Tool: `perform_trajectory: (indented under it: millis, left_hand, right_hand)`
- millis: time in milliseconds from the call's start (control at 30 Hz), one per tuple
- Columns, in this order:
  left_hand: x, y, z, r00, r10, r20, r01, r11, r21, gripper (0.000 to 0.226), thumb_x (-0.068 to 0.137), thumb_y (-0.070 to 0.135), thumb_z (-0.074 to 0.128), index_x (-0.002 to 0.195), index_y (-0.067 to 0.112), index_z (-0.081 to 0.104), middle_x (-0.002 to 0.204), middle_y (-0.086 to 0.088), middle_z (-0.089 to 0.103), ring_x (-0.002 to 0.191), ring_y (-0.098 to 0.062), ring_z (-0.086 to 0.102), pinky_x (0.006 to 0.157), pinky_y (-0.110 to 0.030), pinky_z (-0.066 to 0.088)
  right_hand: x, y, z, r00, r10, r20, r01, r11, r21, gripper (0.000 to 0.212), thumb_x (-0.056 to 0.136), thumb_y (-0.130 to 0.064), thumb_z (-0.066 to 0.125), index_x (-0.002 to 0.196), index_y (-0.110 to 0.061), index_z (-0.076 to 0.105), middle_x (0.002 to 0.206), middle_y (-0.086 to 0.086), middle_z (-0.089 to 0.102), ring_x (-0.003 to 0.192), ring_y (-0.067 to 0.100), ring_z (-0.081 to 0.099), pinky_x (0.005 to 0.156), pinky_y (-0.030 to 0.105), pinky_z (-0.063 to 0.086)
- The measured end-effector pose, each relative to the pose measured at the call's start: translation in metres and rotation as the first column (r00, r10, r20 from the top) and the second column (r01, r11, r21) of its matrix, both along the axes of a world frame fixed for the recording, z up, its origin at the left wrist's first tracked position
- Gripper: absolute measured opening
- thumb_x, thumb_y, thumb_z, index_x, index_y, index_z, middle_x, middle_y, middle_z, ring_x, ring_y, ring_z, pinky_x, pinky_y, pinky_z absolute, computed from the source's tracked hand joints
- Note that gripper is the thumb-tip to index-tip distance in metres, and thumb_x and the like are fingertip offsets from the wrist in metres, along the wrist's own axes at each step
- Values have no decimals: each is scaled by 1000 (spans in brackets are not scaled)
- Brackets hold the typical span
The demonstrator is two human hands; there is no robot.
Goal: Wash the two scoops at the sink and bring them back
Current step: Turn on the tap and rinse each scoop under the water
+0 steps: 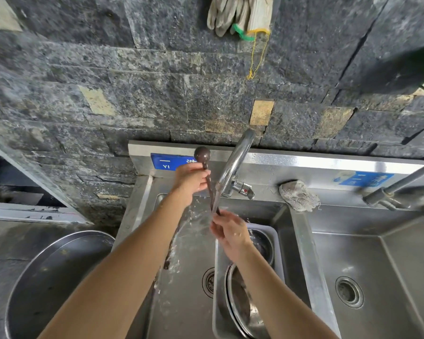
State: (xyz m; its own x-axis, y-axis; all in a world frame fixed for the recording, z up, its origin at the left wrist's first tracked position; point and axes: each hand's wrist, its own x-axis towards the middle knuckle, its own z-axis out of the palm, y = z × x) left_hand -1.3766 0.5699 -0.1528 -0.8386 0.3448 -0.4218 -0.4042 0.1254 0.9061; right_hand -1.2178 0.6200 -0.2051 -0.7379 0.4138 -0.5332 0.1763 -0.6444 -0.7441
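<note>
**Scoop rinsed under running tap**

Head view: a person's left hand (190,182) curls round a dark scoop (202,154) just below its bowl, upright over the left sink basin (181,302). The right hand (230,231) pinches the handle's lower end in the stream from the tap (235,160). One scoop shows; two basins, two taps, two blue labels (168,162).

Left hand (190,182) holds a dark scoop (202,154) under the running faucet (235,160); right hand (230,232) pinches its handle.

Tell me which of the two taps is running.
The curved chrome tap over the left basin: its stream falls along the dark scoop. The tap at the right edge shows no water.
</note>
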Motion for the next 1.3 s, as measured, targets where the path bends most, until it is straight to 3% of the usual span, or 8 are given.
perform_trajectory:
  millis: [133, 367, 667, 800, 900, 1033, 1100, 1300]
  left_hand:
    - [-18, 10, 28, 999, 18, -27, -16, 999, 46, 24, 85, -4, 71, 83, 20, 68, 78, -4, 77, 71, -17, 75, 56, -26, 59]
    - [-16, 12, 45, 999, 28, -43, -24, 995, 92, 22, 86, -2, 71, 97, 18, 69, 85, -5, 76, 76, -16, 74, 60, -25, 58]
    - [24, -14, 1, 1000, -1, 20, 1, 1000, 9, 25, 87, -2, 69, 106, 12, 69, 81, -3, 74, 69, -16, 71, 58, -24, 55]
    - [51, -25, -19, 998, -21, 59, 22, 1000, -8, 23, 87, -5, 67, 100, 13, 69, 74, -3, 74, 58, -10, 71, 51, -20, 55]
    - [73, -31, -36, 994, -34, 105, 36, 999, -21, 25, 85, -6, 69, 96, 17, 68, 75, -2, 74, 63, -11, 70, 56, -22, 56]
    - [98, -43, -56, 989, -64, 131, 74, 995, -73, 20, 87, -1, 70, 90, 18, 70, 76, 0, 77, 68, -12, 72, 52, -18, 55]
    - [107, -49, -63, 986, -89, 141, 103, 990, -92, 18, 86, -1, 70, 90, 16, 72, 79, -2, 78, 73, -14, 75, 57, -19, 57]
    - [128, -63, -76, 975, -100, 199, 111, 993, -44, 18, 83, -6, 71, 90, 10, 73, 88, -14, 79, 88, -31, 76, 81, -41, 61]
  right_hand:
    - [-21, 14, 17, 1000, -12, -3, 12, 999, 38, 22, 93, 8, 58, 100, -12, 64, 93, 4, 66, 80, 15, 66, 71, 23, 59]
    - [-18, 7, 36, 991, 17, -136, -18, 1000, -8, 11, 93, 7, 62, 100, -1, 59, 77, 5, 58, 68, 13, 59, 68, 22, 56]
    - [25, -22, 8, 998, 2, -62, -6, 998, -59, 21, 91, 10, 63, 111, 8, 63, 97, 18, 59, 83, 23, 56, 77, 27, 52]
    - [48, -34, -12, 995, -9, 102, 6, 999, 32, 5, 90, -1, 71, 94, 1, 70, 74, 8, 62, 64, 15, 59, 60, 20, 55]
    - [70, -42, -24, 983, 19, 183, -36, 996, 87, 9, 90, -7, 74, 86, 1, 70, 68, 8, 61, 54, 13, 56, 52, 20, 51]
    - [98, -56, -29, 976, 36, 213, -63, 991, 118, 21, 88, -10, 77, 88, 10, 71, 68, 15, 61, 63, 24, 53, 62, 33, 48]
    - [111, -61, -28, 977, 38, 211, -69, 988, 140, 19, 88, -10, 77, 83, 7, 71, 67, 14, 62, 65, 25, 52, 67, 35, 46]
    - [135, -72, -27, 960, 93, 266, -178, 930, 320, 24, 86, -19, 79, 76, 2, 71, 60, 11, 63, 54, 22, 50, 54, 29, 43]
